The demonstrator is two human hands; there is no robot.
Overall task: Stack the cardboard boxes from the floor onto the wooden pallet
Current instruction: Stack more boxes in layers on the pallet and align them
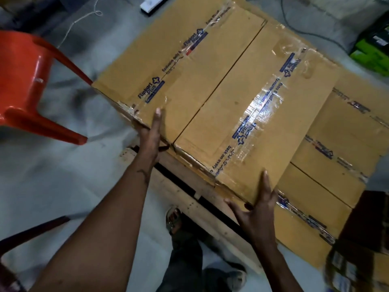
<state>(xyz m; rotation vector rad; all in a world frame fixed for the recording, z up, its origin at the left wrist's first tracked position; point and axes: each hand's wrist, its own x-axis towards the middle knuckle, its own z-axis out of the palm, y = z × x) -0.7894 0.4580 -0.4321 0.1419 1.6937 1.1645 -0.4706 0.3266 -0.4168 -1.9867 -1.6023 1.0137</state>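
cardboard box [210, 85]: both hands [150, 133] [259, 209] flat on its near pallet [189, 186] edge.

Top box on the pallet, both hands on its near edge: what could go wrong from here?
1. The top box overhangs the near edge of the lower boxes; it may tip toward the person.
2. The left hand and right hand press with straight fingers, no grip, so a slide is hard to stop.
3. The red chair touches the box's corner and may snag it.
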